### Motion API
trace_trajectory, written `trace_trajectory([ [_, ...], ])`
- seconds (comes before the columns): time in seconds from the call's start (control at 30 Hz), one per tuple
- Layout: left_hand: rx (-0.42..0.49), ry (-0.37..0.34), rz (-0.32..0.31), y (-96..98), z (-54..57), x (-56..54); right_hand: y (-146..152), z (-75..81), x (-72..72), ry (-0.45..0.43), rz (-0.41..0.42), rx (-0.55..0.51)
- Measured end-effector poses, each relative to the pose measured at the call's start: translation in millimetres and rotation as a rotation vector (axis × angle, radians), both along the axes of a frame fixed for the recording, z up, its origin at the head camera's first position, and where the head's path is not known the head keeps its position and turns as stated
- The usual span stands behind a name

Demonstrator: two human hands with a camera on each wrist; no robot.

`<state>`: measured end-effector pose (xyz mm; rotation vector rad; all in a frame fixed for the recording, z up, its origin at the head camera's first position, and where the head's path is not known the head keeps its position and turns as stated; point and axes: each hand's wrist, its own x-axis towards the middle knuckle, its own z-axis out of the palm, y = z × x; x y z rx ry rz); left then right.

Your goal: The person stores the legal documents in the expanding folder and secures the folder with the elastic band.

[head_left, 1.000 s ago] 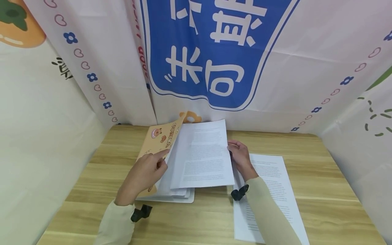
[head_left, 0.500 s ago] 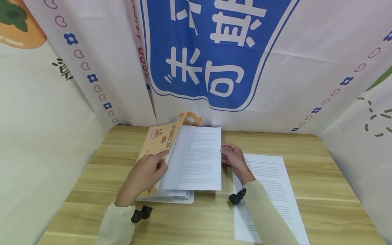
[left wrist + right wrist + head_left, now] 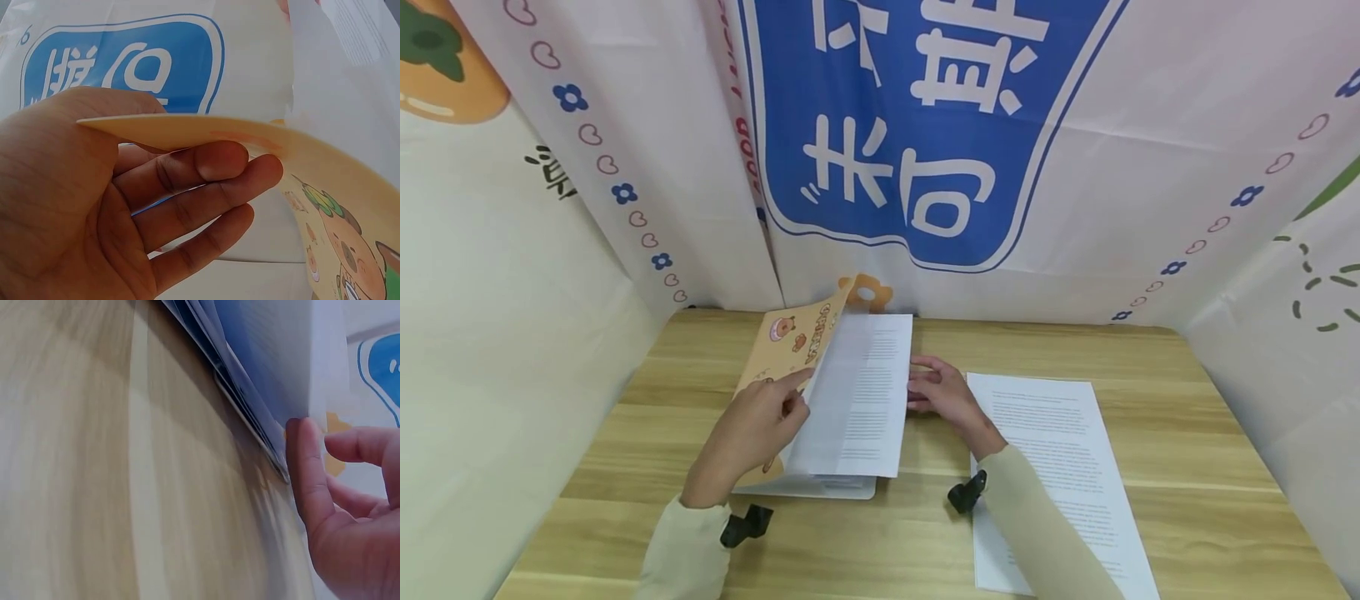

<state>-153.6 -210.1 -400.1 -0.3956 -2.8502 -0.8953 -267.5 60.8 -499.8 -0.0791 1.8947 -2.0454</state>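
A cartoon-printed orange folder (image 3: 786, 337) lies at the left middle of the table, its cover raised. The left hand (image 3: 762, 425) pinches the cover's free edge, index finger extended over it; in the left wrist view the cover (image 3: 187, 129) passes between thumb and fingers. Inside the folder, partly hidden by a translucent inner leaf (image 3: 835, 400), sits a printed sheet (image 3: 883, 392) whose right part sticks out. The right hand (image 3: 947, 392) has its fingertips at that sheet's right edge, fingers spread. Close up, one fingertip (image 3: 306, 428) meets the paper's edge (image 3: 312, 406).
More printed paper (image 3: 1060, 467) lies on the wooden table (image 3: 1187, 467) at the right, partly under the right forearm. A white patterned cloth (image 3: 1112, 208) with a blue panel (image 3: 955, 192) hangs behind, close to the folder's far edge.
The right hand has moved left along with the printed sheet, which has slid deeper under the folder's raised cover. More of the paper at the right is uncovered. The left hand stays put.
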Motion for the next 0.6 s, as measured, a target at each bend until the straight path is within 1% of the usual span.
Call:
trace_trajectory([
  [0.13, -0.002, 0.001, -0.001, 1.1, 0.3, -0.4, -7, 2.0, 3.4, 0.012, 0.052, 0.05],
  [0.23, -0.005, -0.008, 0.005, 0.9, 0.9, 0.1, -13, 3.0, 6.1, 0.049, 0.121, 0.131],
  [0.33, -0.005, -0.02, 0.016, 0.6, 1.5, 0.8, -18, 3.6, 8.6, 0.07, 0.184, 0.188],
  [0.6, -0.007, -0.03, 0.011, 1.9, 1.0, 0.4, -28, 1.3, 12.6, 0.058, 0.239, 0.197],
])
